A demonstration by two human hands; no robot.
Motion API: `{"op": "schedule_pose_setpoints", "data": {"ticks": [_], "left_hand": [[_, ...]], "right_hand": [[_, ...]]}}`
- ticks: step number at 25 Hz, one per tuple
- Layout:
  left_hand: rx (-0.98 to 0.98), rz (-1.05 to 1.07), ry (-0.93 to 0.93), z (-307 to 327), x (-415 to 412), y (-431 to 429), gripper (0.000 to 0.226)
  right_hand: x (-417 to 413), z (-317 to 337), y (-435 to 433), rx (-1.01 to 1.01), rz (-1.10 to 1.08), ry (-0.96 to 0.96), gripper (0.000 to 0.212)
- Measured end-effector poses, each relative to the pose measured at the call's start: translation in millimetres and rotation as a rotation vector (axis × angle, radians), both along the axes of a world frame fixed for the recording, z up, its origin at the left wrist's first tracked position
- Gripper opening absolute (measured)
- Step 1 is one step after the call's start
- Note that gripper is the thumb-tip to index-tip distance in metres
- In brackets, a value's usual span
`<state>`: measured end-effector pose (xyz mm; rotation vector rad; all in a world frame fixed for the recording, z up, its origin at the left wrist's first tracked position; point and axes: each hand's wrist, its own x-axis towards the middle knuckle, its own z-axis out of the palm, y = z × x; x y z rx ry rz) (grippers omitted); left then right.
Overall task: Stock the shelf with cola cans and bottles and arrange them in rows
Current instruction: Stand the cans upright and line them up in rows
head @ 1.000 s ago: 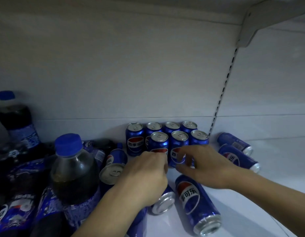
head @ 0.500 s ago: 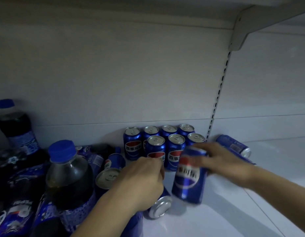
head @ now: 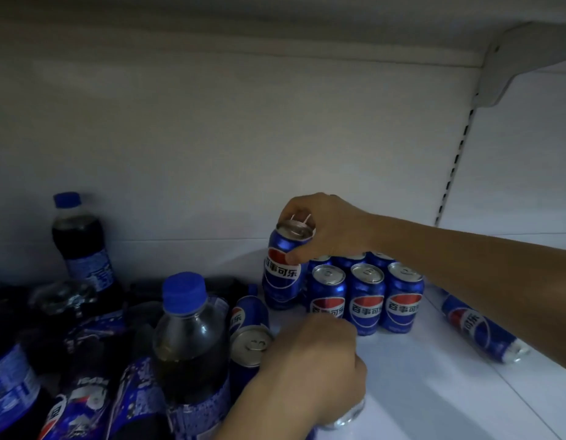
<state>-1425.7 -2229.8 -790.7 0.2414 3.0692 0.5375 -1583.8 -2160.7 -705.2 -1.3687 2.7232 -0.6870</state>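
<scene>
Shop, retail shelving bay: white metal shelf deck [head: 434, 392], slotted upright strip [head: 456, 163], white angled bracket [head: 504, 74] carrying the tier above — stocked with many identical blue cola cans [head: 367, 296] and dark blue-capped plastic bottles [head: 186, 344].

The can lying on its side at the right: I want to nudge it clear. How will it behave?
The can lies on its round side on the smooth shelf, so it would probably roll. It looks undented, so likely full, heavy for its size and stiff.

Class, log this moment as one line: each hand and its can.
right grip: holds upright cola can by top, beside can rows | left grip: over lying can, hold unclear | stage: placing
</scene>
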Motion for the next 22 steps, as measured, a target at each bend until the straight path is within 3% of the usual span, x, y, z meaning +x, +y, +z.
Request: {"op": "schedule_pose_setpoints", "data": {"ticks": [10,22], "left_hand": [[-0.027,-0.102,-0.017,0,-2,-1,0.020],[-0.009,-0.096,-0.046,0,-2,-1,0.019]], "right_hand": [[-8,-15,-11,0.388,0.182,0.140,0.069],[-3,-40,-16,0.461,0.221,0.249,0.066]]}}
